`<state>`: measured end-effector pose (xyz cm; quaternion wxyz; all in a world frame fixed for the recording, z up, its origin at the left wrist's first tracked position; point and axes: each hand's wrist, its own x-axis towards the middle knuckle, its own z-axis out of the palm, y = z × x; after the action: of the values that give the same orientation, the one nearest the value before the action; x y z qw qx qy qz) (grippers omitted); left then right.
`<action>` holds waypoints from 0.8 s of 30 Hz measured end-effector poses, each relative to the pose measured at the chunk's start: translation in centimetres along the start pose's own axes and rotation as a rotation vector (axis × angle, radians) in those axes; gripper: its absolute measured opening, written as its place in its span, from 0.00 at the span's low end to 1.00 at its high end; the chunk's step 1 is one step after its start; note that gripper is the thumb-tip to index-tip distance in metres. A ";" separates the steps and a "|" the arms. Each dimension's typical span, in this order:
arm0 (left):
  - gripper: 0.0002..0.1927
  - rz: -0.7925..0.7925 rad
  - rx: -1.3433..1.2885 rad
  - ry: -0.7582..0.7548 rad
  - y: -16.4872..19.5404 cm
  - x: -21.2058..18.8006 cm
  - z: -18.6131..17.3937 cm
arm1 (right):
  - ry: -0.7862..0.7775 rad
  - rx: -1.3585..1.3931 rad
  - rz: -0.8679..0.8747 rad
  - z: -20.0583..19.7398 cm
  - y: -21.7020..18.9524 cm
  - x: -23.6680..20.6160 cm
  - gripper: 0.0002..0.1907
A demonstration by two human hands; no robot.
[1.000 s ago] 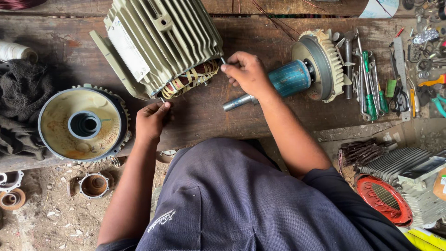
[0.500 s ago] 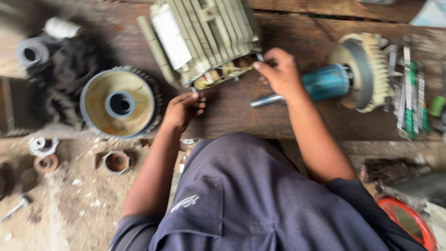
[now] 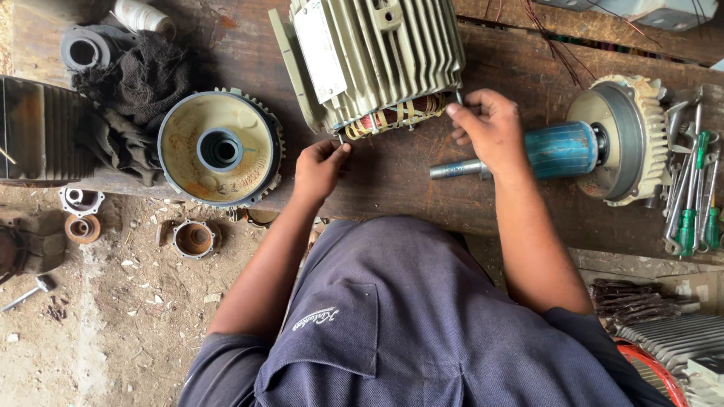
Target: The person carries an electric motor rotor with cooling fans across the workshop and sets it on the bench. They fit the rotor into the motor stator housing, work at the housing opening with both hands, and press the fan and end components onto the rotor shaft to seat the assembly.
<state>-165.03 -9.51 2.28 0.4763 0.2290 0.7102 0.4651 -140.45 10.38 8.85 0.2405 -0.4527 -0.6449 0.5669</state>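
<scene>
Hands (image 3: 320,167) (image 3: 489,124) unmoved on motor housing (image 3: 377,60), cam steadier.

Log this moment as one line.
left hand: fingertips at motor housing open end | right hand: at winding edge | rotor: on bench, beside right hand

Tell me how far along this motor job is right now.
Already apart: the end cover and the rotor with its shaft lie on the wooden bench, outside the finned stator housing. In hand: the left hand and right hand pinch at the housing's open rim, beside the exposed copper windings. Left: the windings sit in the housing, nothing reassembled.
</scene>
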 end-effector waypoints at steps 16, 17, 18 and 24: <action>0.12 -0.090 -0.212 -0.050 -2.4 1.2 0.3 | 0.003 0.002 -0.029 0.3 -0.7 -0.4 0.09; 0.12 -0.076 -0.117 0.010 -2.1 1.0 0.4 | -0.003 -0.002 -0.012 0.2 -0.7 -0.4 0.09; 0.11 -0.056 -0.020 0.068 -1.8 0.8 0.5 | -0.004 -0.004 0.000 0.2 -0.8 -0.4 0.09; 0.11 -0.301 -0.551 -0.142 -1.2 1.0 -0.7 | -0.036 0.112 0.119 -0.3 -0.9 -0.1 0.07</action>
<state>-166.01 -9.60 0.86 0.6320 0.0157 0.5486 0.5472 -140.44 10.48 9.78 0.2198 -0.4659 -0.5881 0.6235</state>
